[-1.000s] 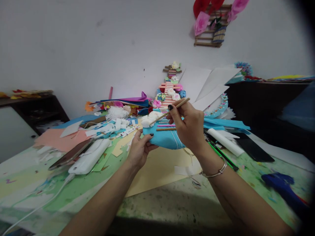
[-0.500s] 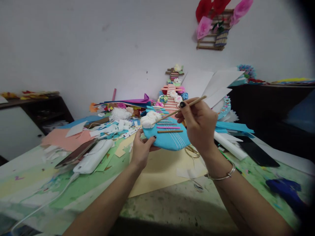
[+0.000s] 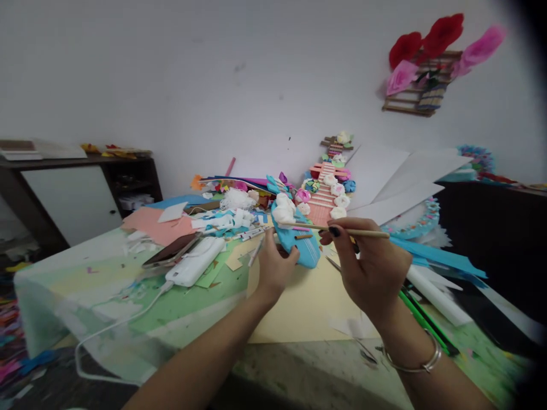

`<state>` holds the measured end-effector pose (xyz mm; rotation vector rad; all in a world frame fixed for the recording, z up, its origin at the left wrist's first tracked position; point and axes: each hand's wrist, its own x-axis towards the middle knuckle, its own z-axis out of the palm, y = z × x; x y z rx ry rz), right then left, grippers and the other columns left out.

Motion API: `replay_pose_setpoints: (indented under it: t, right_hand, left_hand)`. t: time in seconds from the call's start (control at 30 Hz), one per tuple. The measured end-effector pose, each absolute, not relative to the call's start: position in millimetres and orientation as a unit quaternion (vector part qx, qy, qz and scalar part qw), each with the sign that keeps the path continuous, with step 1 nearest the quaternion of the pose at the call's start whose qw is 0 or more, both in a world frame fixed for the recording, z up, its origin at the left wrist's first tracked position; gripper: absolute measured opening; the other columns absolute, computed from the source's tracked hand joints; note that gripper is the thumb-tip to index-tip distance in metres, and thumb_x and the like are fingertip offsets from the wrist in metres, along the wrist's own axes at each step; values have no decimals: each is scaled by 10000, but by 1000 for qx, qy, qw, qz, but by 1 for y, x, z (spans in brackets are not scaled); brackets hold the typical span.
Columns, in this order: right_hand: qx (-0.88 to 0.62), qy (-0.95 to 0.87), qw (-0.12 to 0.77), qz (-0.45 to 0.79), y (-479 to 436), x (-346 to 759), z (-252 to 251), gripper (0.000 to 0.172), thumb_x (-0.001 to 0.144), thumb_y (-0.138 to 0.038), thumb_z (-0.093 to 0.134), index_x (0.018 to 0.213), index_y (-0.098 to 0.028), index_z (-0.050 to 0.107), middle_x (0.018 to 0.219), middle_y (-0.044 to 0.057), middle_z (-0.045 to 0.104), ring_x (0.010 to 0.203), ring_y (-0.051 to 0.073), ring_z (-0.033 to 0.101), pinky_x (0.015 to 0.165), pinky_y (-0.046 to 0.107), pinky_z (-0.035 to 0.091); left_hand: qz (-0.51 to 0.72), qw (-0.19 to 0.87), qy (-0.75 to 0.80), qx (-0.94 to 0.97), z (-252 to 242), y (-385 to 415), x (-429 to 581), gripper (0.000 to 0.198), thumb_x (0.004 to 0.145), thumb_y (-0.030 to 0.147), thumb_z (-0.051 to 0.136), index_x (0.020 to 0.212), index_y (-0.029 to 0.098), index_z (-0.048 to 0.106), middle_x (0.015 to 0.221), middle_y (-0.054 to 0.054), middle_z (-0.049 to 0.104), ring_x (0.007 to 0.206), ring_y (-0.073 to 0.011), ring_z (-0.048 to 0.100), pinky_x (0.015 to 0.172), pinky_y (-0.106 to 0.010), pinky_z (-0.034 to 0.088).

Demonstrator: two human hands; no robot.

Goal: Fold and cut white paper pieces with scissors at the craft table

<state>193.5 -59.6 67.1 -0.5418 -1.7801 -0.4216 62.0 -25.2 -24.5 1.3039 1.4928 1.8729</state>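
My left hand (image 3: 277, 267) grips the edge of a light-blue craft piece (image 3: 306, 250), thumb in front. The piece is tilted, and thin coloured sticks and white lines cross its face. White crumpled paper flowers (image 3: 284, 208) sit at its upper left end. Between the fingers of my right hand (image 3: 371, 270) is a thin wooden stick (image 3: 314, 226). Its far end reaches the white flowers; whether it is a brush cannot be seen.
A white charger-like device (image 3: 197, 263) with a cable lies beside a dark phone (image 3: 168, 251). Paper scraps (image 3: 226, 219) crowd the table's back. A pink flower-trimmed craft (image 3: 325, 196) leans behind. To the right are a green-edged tool (image 3: 423, 316) and a white roll (image 3: 440, 296).
The blue piece has turned to a steeper tilt in my left hand. The stick now lies nearly level, its tip still at the flowers. The whole view has swung left.
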Motion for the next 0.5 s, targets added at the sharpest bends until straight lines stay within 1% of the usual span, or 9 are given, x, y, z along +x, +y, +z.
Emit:
replay_pose_setpoints:
  t: [0.1, 0.3, 0.5]
  right_hand:
    - [-241, -759, 568, -208, -60, 191, 66, 80, 857, -162, 523, 843, -168, 602, 729, -15, 684, 562, 73, 621, 534, 176, 439]
    - [-271, -754, 547, -244, -61, 189, 62, 97, 861, -213, 533, 870, -183, 625, 739, -15, 691, 584, 91, 637, 508, 192, 415]
    - [-307, -718, 572, -250, -61, 191, 58, 95, 852, -247, 551, 885, -209, 632, 717, -13, 692, 604, 135, 650, 449, 225, 372]
  left_hand:
    - [669, 209, 541, 465, -24, -26, 61, 518, 674, 225, 628, 1152, 193, 432, 658, 5, 647, 536, -137, 601, 529, -222, 476]
    - [654, 189, 554, 479, -23, -28, 61, 479, 687, 227, 605, 1134, 200, 434, 610, 24, 618, 528, -135, 585, 514, -203, 423]
    - [651, 177, 554, 487, -23, -27, 60, 434, 688, 227, 589, 1097, 200, 447, 585, 35, 590, 509, -127, 555, 498, -196, 384]
